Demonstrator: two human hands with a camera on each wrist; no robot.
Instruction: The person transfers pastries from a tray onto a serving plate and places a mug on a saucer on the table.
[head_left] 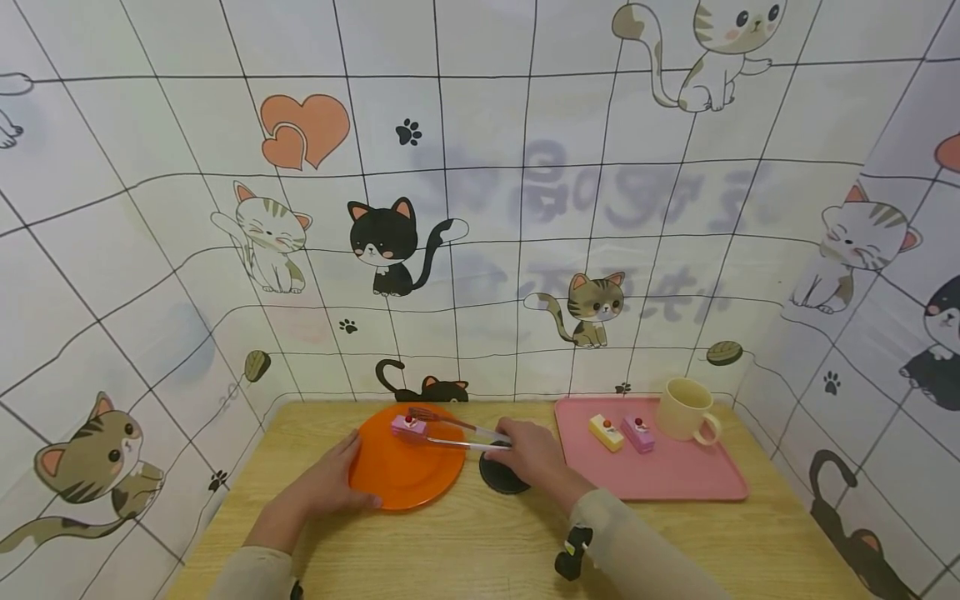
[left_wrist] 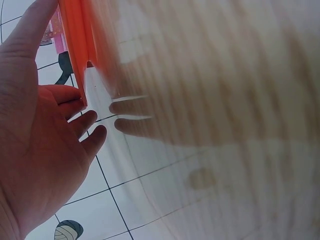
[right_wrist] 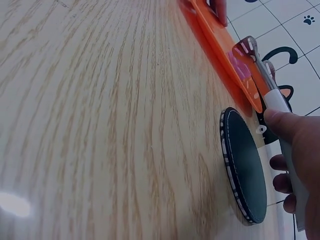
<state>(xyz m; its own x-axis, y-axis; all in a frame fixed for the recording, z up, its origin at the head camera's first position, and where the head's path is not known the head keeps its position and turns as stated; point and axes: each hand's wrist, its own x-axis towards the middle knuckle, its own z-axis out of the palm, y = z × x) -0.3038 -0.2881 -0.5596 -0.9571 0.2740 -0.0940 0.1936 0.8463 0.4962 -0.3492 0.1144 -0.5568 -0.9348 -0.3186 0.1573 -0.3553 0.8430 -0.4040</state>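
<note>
My left hand [head_left: 326,475] holds the left rim of the orange plate [head_left: 408,483], with the thumb at its near edge and the fingers along its left side. A small pink cake piece [head_left: 406,429] with a red berry on top sits on the far part of the plate. In my right hand [head_left: 534,454] is a pair of metal tongs [head_left: 457,445] with white handles. Their arms stand apart, one tip behind the cake piece and the other at its right end. In the right wrist view, the thumb presses one tongs handle [right_wrist: 278,101] while fingers curl around it.
A round black coaster [head_left: 504,477] lies beneath the right hand. At the right, a pink tray [head_left: 652,483] carries a yellow cake piece [head_left: 606,433], another pink cake piece [head_left: 638,434] and a cream mug [head_left: 686,410]. Cat-printed sheeting [head_left: 480,250] walls in the wooden table [head_left: 450,550].
</note>
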